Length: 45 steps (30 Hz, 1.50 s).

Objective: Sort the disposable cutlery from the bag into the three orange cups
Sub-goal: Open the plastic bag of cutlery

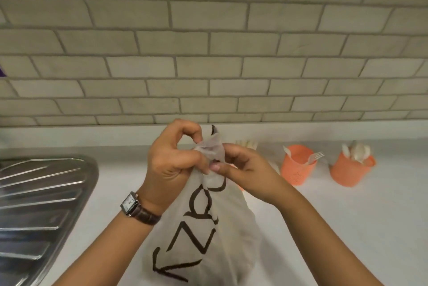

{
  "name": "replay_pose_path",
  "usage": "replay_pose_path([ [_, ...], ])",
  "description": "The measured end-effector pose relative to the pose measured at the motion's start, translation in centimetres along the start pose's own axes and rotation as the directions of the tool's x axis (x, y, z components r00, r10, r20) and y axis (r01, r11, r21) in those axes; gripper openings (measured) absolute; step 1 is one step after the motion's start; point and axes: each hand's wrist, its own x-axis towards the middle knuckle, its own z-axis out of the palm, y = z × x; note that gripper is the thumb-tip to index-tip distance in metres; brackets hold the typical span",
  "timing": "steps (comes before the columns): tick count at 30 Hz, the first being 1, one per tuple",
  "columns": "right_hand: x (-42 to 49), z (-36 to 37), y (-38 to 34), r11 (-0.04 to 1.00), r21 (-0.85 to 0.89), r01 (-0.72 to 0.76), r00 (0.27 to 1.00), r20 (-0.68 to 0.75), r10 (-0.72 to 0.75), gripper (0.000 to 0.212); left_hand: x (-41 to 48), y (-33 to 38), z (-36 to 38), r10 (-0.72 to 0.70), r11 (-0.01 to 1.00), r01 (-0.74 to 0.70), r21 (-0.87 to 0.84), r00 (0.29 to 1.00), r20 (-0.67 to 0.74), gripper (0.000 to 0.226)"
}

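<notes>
A pale grey plastic bag (208, 234) with dark lettering hangs in front of me above the white counter (347, 227). My left hand (171, 165), with a wristwatch on its wrist, grips the gathered neck of the bag. My right hand (243, 170) pinches the same bunched top from the right. An orange cup (297, 167) holds white forks. Farther right, another orange cup (352, 170) holds white spoons. A third orange cup (240, 187) is almost hidden behind my right hand, with pale cutlery tips (247, 144) showing above it.
A stainless steel sink drainboard (39, 211) with ridges fills the left side. A tiled wall (213, 54) rises behind the counter.
</notes>
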Motion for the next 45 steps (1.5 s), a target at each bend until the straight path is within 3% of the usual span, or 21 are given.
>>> replay_pose_path([
  [2,0.1,-0.6,0.2,0.999,0.039,-0.007,0.995,-0.095,0.011,0.013,-0.6,-0.7,-0.6,0.073,0.994,-0.077,0.081,0.996,0.052,0.012],
  [4,0.0,-1.7,0.5,1.0,0.005,0.006,0.984,-0.178,-0.005,0.027,-1.5,-1.7,-1.1,0.006,0.997,-0.017,0.082,0.991,0.135,0.017],
  [7,-0.5,-2.5,0.6,0.994,-0.109,-0.012,0.977,-0.211,-0.012,0.029,-3.3,-2.7,-1.6,-0.308,0.948,0.317,-0.008,0.927,0.214,0.051],
  [9,-0.7,-2.0,1.1,0.984,-0.172,-0.046,0.977,-0.215,0.008,0.028,-4.2,-3.0,-1.9,-0.489,0.854,0.508,-0.115,0.858,0.156,0.064],
  [12,-0.9,-1.3,2.3,0.976,-0.194,-0.096,0.969,-0.242,0.047,0.028,-4.2,-2.4,-2.0,-0.611,0.728,0.614,-0.304,0.783,0.119,0.036],
  [13,-1.0,-1.1,2.4,0.977,-0.186,-0.107,0.965,-0.254,0.057,0.027,-3.8,-1.9,-1.8,-0.603,0.737,0.621,-0.267,0.782,0.157,0.027],
  [17,-2.1,-1.8,1.1,0.972,-0.191,-0.135,0.973,-0.212,0.094,0.025,-3.0,-2.1,-0.2,-0.487,0.873,0.459,0.163,0.834,0.26,0.035],
  [19,-3.5,-3.2,0.8,0.955,-0.229,-0.191,0.971,-0.184,0.15,0.033,-2.7,-2.7,-0.2,-0.492,0.87,0.46,0.18,0.839,0.232,0.024],
  [22,-6.2,-5.3,1.7,0.91,-0.259,-0.323,0.928,-0.277,0.25,0.028,-2.7,-3.6,-0.9,-0.545,0.836,0.517,0.182,0.821,0.173,0.018],
  [26,-9.0,-5.4,3.6,0.881,-0.237,-0.41,0.863,-0.415,0.29,0.023,-2.8,-4.7,-1.5,-0.582,0.809,0.557,0.187,0.804,0.12,0.031],
  [31,-9.7,-4.2,4.5,0.915,-0.056,-0.399,0.751,-0.592,0.291,0.025,-2.6,-5.7,-2.0,-0.649,0.749,0.616,0.243,0.757,0.079,0.04],
  [34,-9.4,-3.3,3.8,0.953,0.089,-0.289,0.711,-0.647,0.275,0.021,-2.0,-4.3,-1.0,-0.555,0.765,0.491,0.416,0.831,0.04,0.036],
  [37,-8.8,-2.7,2.4,0.946,0.297,-0.129,0.744,-0.602,0.29,0.034,-1.4,-1.0,2.2,-0.373,0.911,0.313,0.27,0.904,0.209,0.022],
  [40,-8.3,-2.2,1.0,0.937,0.333,-0.104,0.767,-0.573,0.289,0.038,-1.6,2.0,6.0,-0.285,0.955,0.293,0.053,0.851,0.441,0.021],
  [45,-8.4,-2.4,-0.2,0.974,0.195,-0.117,0.779,-0.59,0.212,0.036,-1.5,2.2,7.7,-0.33,0.917,0.394,-0.068,0.841,0.428,0.024],
])
